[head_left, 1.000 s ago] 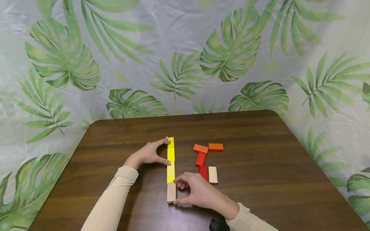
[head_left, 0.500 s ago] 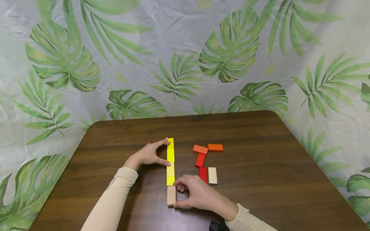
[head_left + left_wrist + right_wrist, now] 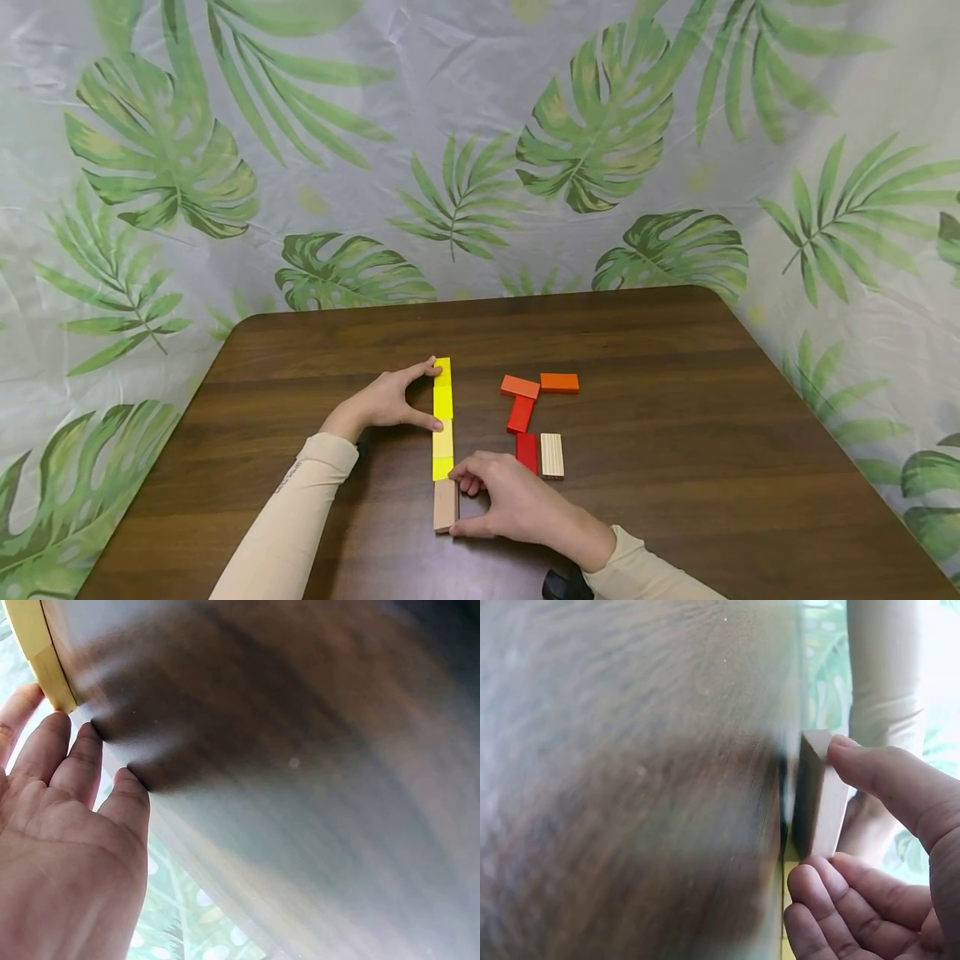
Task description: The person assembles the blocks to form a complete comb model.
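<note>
1 right hand in a block-long pinch on a tan block

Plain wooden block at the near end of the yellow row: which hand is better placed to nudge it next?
Most likely the right hand: its thumb and fingertips hold the plain wooden block near its two ends. The left hand touches the yellow blocks farther up the row.

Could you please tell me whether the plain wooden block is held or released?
Held: the right wrist view shows the plain wooden block pinched by the right hand, thumb at one end, fingers at the other.
</note>
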A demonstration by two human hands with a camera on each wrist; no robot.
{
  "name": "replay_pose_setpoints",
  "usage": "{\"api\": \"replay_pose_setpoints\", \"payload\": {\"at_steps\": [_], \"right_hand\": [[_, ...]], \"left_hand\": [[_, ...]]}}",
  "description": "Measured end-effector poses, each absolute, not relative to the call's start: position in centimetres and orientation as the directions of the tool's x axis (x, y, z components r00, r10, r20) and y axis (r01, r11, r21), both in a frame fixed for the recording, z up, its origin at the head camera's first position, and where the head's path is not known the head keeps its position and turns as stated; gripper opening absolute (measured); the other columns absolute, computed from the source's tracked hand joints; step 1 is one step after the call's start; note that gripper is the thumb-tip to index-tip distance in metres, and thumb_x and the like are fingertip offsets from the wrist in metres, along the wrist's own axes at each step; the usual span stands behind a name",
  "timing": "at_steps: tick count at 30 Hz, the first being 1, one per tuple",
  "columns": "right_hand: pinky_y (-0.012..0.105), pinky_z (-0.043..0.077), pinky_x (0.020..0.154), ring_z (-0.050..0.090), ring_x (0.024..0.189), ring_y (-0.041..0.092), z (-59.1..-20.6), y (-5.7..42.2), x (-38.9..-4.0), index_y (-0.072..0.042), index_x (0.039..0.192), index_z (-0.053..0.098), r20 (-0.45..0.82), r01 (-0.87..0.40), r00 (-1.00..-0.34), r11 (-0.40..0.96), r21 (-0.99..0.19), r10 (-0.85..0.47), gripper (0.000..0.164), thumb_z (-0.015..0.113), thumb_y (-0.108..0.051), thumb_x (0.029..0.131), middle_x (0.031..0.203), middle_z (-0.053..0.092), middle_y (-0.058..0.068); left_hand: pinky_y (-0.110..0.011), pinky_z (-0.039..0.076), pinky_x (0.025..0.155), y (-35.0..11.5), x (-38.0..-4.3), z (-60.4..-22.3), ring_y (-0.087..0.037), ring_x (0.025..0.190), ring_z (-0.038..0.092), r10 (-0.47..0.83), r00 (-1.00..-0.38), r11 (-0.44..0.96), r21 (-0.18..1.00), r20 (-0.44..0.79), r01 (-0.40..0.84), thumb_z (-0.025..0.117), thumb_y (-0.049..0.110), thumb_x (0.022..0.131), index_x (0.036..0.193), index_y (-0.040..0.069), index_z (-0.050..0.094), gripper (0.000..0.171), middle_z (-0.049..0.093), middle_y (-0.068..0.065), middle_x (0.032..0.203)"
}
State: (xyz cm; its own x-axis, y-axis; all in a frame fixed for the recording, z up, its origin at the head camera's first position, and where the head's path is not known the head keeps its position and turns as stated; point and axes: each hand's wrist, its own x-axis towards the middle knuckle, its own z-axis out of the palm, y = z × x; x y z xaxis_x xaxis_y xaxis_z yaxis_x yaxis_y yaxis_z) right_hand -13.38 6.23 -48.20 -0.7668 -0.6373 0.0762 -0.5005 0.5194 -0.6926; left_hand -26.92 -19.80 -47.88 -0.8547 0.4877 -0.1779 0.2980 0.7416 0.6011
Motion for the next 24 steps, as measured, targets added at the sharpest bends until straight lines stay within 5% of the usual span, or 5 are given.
{"api": "replay_pose_setpoints", "payload": {"at_steps": [24], "right_hand": [[0.017,0.056,0.085,0.061,0.091,-0.001,-47.88,5.8,-13.12,-0.013,0.12,0.075,0.038,-0.522,-0.76,0.575,-0.629,-0.648,0.047,0.097,-0.027,0.081,0.099,0.069,-0.008]], "left_hand": [[-0.068,0.028,0.129,-19.84,-26.94,-47.95,-0.041,0.164,0.028,0.491,-0.855,0.74,0.599,-0.168,0.308,0.092,0.055,0.081,0.163,0.024,0.047,0.099,0.024,0.001,0.18]]}}
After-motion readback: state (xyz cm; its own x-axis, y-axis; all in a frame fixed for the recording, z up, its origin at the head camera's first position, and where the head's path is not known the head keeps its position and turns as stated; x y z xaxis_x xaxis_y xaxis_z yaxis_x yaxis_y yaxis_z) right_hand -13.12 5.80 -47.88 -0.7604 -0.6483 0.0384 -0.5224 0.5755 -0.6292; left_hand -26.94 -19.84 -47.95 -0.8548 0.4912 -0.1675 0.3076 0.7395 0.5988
